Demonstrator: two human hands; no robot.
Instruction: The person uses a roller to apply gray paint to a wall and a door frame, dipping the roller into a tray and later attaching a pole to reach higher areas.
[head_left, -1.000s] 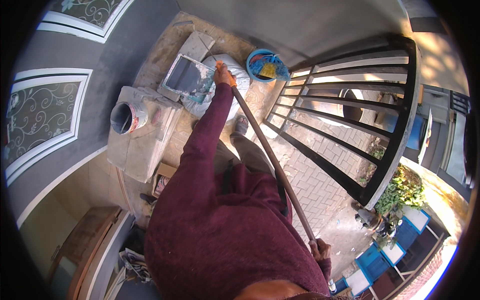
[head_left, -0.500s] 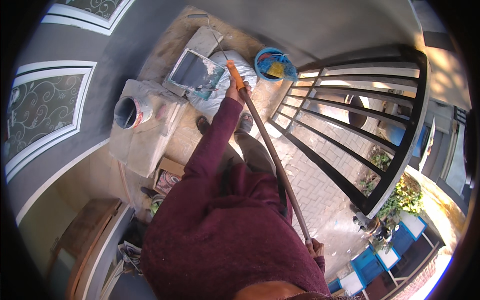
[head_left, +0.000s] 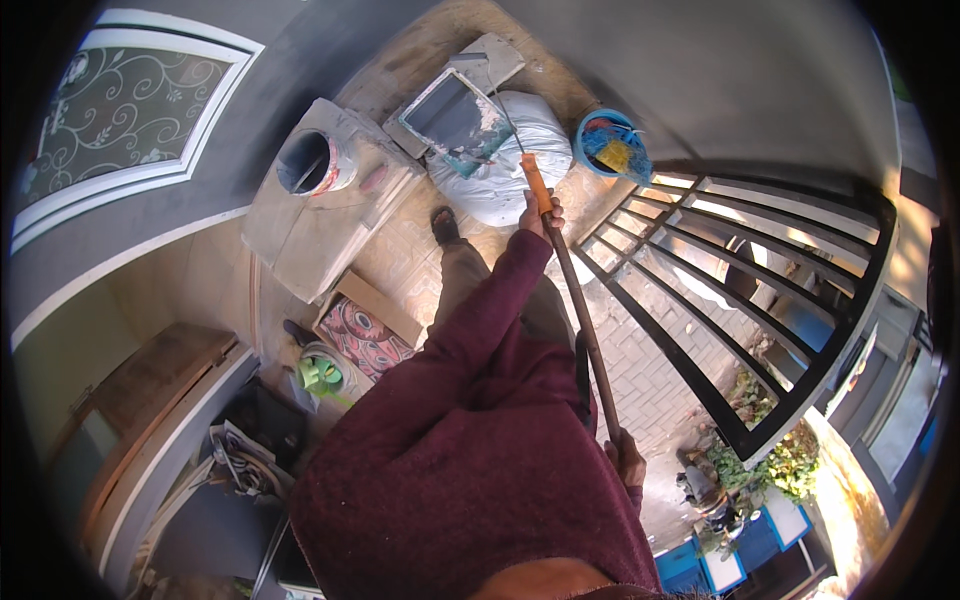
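My left hand [head_left: 541, 214] is closed round a paint roller near the lower end of its orange handle [head_left: 536, 183]. A long brown pole [head_left: 583, 320] continues from that handle down to my right hand [head_left: 627, 459], which grips it by my right side. The thin wire frame reaches away to the grey roller head [head_left: 468, 64], at the far edge of a paint tray [head_left: 480, 157]. Grey paint coats the tray's inside, with whitish and teal smears on its rim. It lies tilted against a stuffed white sack [head_left: 507, 190]; whether the roller head touches it, I cannot tell.
A paint bucket [head_left: 318, 163] stands on a covered block [head_left: 330, 225] at left. Beyond the sack is a blue basin [head_left: 611, 145] with netting. A black slatted gate [head_left: 740, 290] stands at right. An open box [head_left: 362, 328] lies near my left side, by the grey wall [head_left: 720, 80].
The roller head has come down from near the wall to the tray's far edge, both hands keeping their grip. My view has shifted, and one foot has moved out of sight.
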